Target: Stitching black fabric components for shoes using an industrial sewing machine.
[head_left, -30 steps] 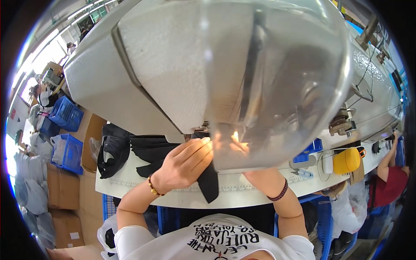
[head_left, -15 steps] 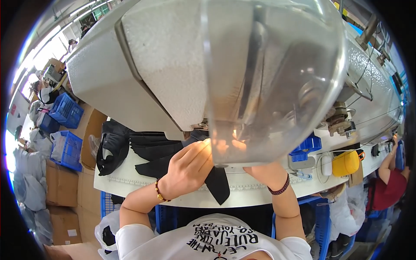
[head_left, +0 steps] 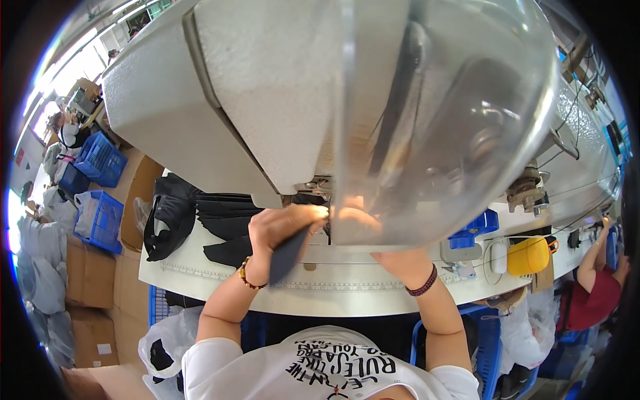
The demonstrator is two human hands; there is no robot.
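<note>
Pinching a dark fabric strip (head_left: 288, 252), left hand (head_left: 283, 227) nears table edge (head_left: 267, 300).

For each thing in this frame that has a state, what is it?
Left hand: fingers pinching the dark fabric strip at the needle area.
Dark fabric strip: held, hanging over the table edge.
Right hand: mostly hidden behind the clear shield.
Black fabric stack: lying flat on the table.
Blue crate: standing on the floor.

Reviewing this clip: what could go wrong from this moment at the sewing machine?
The left hand pinches the dark fabric strip right beside the needle area, so fingertips might get caught. The right hand sits behind the clear guard, which blurs it, so misfeeding may go unseen. The stacked dark pieces could snag.
</note>
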